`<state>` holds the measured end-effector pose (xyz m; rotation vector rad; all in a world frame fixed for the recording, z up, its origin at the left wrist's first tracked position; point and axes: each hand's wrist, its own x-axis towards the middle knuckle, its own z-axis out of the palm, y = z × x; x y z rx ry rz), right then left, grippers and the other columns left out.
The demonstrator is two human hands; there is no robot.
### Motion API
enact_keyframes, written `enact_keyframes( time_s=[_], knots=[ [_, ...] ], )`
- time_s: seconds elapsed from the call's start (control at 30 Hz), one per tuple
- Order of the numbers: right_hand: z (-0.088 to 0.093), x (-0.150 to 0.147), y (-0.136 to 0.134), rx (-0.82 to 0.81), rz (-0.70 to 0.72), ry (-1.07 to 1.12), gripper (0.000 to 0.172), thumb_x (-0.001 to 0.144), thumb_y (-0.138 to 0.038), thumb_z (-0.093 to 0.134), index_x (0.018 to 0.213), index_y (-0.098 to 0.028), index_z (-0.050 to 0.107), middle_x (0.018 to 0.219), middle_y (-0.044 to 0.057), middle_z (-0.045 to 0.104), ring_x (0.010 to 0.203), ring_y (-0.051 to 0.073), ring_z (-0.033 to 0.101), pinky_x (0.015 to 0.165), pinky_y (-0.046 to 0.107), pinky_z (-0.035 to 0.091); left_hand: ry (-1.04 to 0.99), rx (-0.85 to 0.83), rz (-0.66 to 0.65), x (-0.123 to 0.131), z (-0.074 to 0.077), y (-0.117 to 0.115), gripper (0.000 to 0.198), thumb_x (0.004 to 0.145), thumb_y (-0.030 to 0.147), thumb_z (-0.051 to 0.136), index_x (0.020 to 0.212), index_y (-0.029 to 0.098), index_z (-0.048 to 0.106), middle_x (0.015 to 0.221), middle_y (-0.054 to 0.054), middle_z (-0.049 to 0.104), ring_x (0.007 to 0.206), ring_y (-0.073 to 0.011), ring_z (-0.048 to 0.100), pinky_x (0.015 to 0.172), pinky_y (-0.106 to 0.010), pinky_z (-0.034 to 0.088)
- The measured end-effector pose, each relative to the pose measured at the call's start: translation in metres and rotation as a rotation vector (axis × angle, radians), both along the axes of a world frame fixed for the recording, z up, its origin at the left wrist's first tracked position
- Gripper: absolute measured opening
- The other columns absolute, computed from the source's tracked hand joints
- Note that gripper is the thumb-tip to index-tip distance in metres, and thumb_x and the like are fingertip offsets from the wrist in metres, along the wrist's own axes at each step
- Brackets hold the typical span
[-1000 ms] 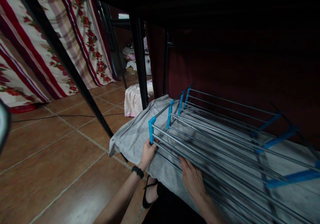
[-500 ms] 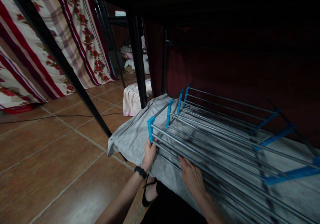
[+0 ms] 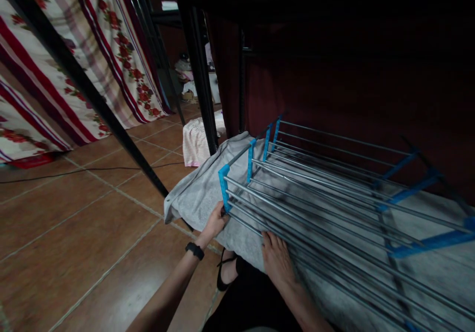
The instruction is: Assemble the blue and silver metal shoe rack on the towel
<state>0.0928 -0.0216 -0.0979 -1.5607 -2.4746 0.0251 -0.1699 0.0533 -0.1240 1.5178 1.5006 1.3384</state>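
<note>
A shoe rack [image 3: 315, 187] of grey metal tubes with blue plastic connectors lies on a grey cloth [image 3: 198, 189]. At its near left corner, my left hand [image 3: 215, 221] pinches the lower end of a blue connector [image 3: 223, 184], where the lowest tube goes in. My right hand [image 3: 276, 257] is farther right along the front, its fingers curled over the lowest tube; the thumb is hidden. More blue connectors [image 3: 426, 242] join the tubes at the far right end.
A black metal post [image 3: 85, 89] slants down at the left of the cloth, and another post [image 3: 202, 79] stands behind. Overhead is a dark frame. A flowered curtain [image 3: 122, 50], a striped cloth [image 3: 195, 141] and a cable [image 3: 92, 169] lie beyond on the tiled floor [image 3: 92, 243].
My left hand has shifted slightly left and down around the connector's lower end, its wrist swinging left. My right hand stays at the front tubes. The view has tilted a little.
</note>
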Motion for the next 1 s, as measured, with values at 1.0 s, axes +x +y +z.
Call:
enact_keyframes(
  time_s=[1.0],
  knots=[
    [-0.005,0.006,0.036,-0.265,0.028,0.071,0.046,0.095,-0.008,0.03,0.131,-0.017,0.058,0.12,0.009,0.068,0.111,0.022,0.063,0.096,0.03,0.045,0.243,-0.002,0.301,0.026,-0.002,0.002,0.032,0.063,0.001,0.051,0.089,0.016,0.061,0.094,-0.007,0.062,0.086,-0.0206,0.058,0.084,-0.036,0.048]
  ],
)
